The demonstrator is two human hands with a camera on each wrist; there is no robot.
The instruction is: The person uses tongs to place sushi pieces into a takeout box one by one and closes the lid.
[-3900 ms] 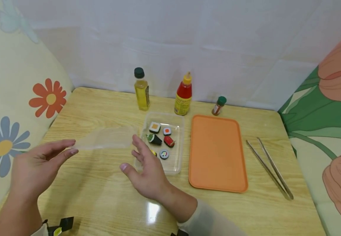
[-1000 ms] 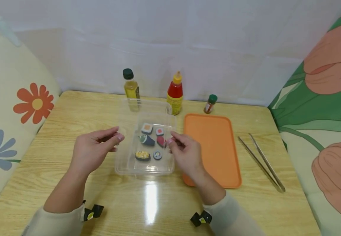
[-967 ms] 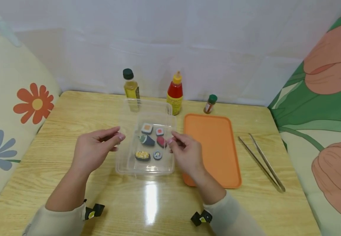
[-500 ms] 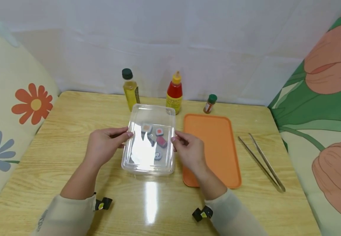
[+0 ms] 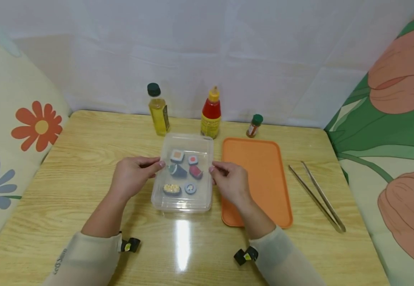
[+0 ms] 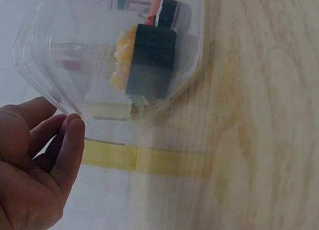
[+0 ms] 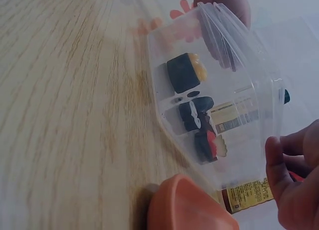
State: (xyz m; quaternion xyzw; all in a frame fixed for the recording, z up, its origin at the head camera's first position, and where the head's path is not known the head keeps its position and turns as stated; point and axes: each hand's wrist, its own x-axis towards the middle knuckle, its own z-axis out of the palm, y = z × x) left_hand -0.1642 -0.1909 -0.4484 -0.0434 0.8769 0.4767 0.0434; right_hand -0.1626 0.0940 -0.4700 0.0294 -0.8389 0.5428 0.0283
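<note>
A clear plastic box (image 7: 239, 165) stands on the wooden table with several toy sushi pieces inside, among them a corn-topped one (image 5: 172, 189), a dark cone roll (image 5: 178, 171) and a red-topped piece (image 5: 195, 172). Its transparent lid (image 5: 167, 198) lies over the top, roughly lined up with the rim; whether it is pressed fully down I cannot tell. My left hand (image 5: 131, 176) pinches the lid at its left edge, thumb uppermost. On the opposite side, my right hand (image 5: 232, 182) pinches the lid's right edge. In the wrist views the fingertips meet the upper rim.
Right of the box lies an orange tray (image 5: 257, 182), with metal tongs (image 5: 317, 196) beyond it. Behind stand an oil bottle (image 5: 159, 115), a red sauce bottle (image 5: 211, 115) and a small green-capped jar (image 5: 254, 126). A white cloth hangs at the back.
The lid came from the left, held by my left hand, then sank from a tilt onto the box. Both hands now grip its sides; the left has moved right.
</note>
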